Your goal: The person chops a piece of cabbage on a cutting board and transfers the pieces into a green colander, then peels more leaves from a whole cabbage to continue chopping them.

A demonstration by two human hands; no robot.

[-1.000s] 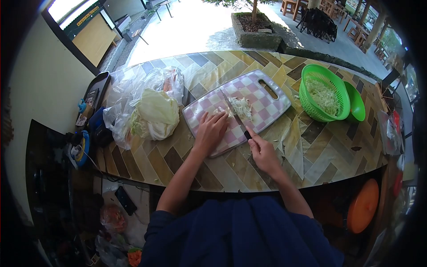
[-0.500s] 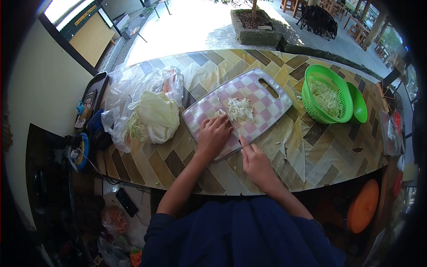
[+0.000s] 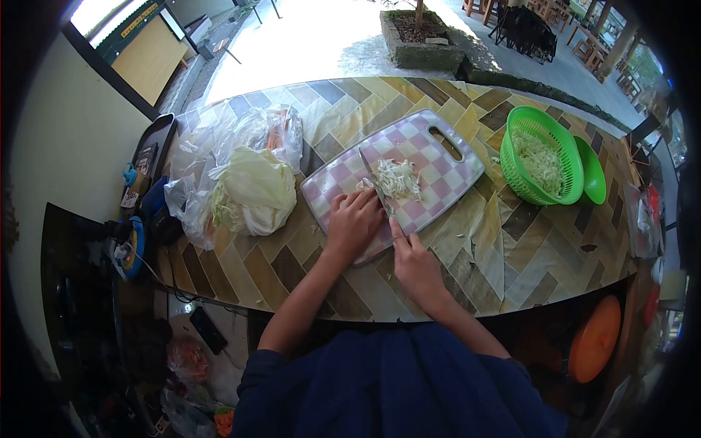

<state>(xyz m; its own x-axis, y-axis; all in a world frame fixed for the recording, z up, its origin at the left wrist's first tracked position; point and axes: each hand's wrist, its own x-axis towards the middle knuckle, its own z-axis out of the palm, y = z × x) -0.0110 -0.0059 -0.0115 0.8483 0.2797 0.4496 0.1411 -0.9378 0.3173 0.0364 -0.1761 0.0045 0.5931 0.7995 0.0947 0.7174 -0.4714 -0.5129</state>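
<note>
Close Cut

Gripped in the right hand point(image 3: 418, 269) is the knife point(image 3: 376, 182), best held by its handle; anything pressed by the left hand point(image 3: 354, 225) is hidden. Cabbage shreds point(image 3: 399, 179), likely light and slippery, are piled on the board point(image 3: 454, 174).

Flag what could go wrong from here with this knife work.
1. The knife in the right hand is right beside the left hand; a slip could nick a finger.
2. The shredded cabbage lies loose by the blade, so further strokes might scatter it off the cutting board.
</note>
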